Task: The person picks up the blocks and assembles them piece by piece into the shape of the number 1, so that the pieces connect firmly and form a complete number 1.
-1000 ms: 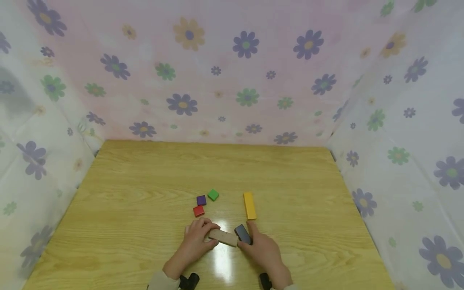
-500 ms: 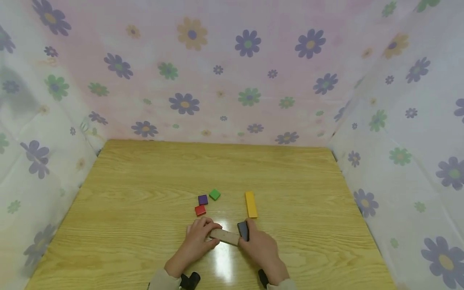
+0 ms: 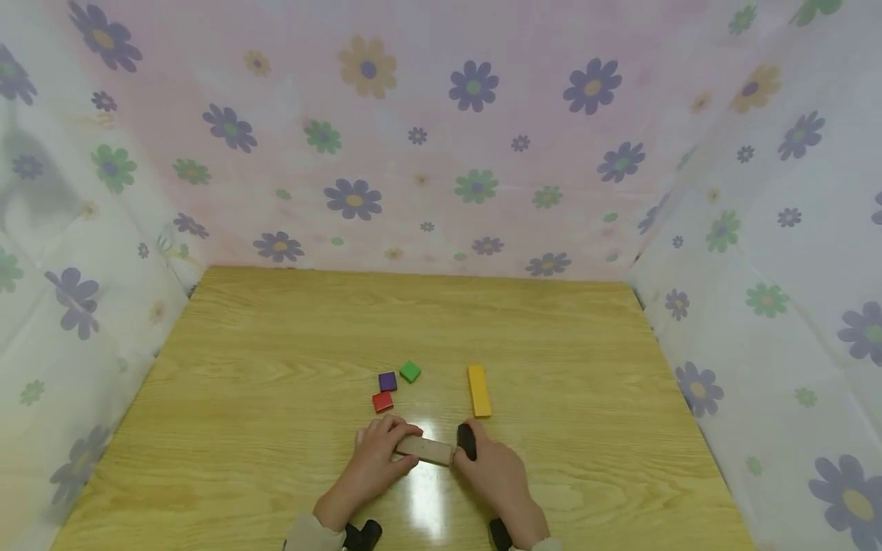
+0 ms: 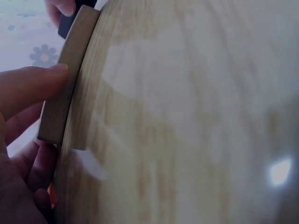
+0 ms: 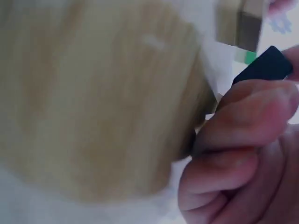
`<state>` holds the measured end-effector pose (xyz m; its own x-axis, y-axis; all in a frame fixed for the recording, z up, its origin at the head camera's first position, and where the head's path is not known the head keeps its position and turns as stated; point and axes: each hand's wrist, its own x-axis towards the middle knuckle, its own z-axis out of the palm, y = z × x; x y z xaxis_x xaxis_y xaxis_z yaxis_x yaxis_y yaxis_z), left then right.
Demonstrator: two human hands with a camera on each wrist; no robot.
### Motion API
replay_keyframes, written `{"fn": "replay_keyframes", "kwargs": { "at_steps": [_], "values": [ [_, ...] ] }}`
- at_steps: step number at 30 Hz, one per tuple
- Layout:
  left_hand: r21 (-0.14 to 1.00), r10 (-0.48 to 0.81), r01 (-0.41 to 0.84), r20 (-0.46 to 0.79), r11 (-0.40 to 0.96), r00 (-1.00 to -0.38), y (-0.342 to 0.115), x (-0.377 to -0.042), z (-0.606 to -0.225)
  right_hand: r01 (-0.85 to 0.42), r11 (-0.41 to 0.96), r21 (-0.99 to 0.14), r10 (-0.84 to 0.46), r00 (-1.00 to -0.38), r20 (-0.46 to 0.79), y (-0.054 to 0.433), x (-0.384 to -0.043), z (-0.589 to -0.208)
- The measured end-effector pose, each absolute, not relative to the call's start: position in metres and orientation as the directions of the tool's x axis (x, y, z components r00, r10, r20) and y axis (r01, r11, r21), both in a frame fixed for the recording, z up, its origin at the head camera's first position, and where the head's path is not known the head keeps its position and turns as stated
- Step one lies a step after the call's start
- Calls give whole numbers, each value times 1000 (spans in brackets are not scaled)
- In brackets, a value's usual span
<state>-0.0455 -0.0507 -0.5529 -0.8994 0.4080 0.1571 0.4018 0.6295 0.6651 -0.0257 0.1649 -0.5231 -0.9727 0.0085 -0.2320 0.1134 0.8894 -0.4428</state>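
A plain wooden block (image 3: 429, 450) lies on the table, its long side running left to right. My left hand (image 3: 372, 457) grips its left end, with the thumb (image 4: 35, 86) along the near side. Just off the block's right end, my right hand (image 3: 498, 468) pinches a black block (image 3: 467, 441) between thumb and fingers. In the right wrist view the black block (image 5: 264, 66) sticks out beyond the curled fingers, and part of it is hidden behind them. The wooden block's end (image 5: 250, 25) shows close to it there.
Beyond the left hand lie a red block (image 3: 382, 402), a purple block (image 3: 388, 381) and a green block (image 3: 409, 372). A long yellow block (image 3: 478, 390) lies beyond the right hand. Flowered cloth (image 3: 413, 153) encloses the wooden table (image 3: 310, 321) at the back and sides.
My right hand has closed its grip on the black block and turned it from slanted to nearly straight ahead, its dark side now showing. The left hand and wooden block have stayed put.
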Motion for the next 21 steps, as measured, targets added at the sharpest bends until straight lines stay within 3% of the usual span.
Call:
{"fn": "replay_keyframes", "kwargs": {
  "at_steps": [9,21],
  "values": [
    [683,357,319,91,657,-930,-41,-50,-549,273,591,-759,7,-943,-333,189,-22,-521],
    [722,287,277,114,634,-951,-31,-53,-552,330,429,-841,22,-935,-355,191,-29,-518]
  ]
}}
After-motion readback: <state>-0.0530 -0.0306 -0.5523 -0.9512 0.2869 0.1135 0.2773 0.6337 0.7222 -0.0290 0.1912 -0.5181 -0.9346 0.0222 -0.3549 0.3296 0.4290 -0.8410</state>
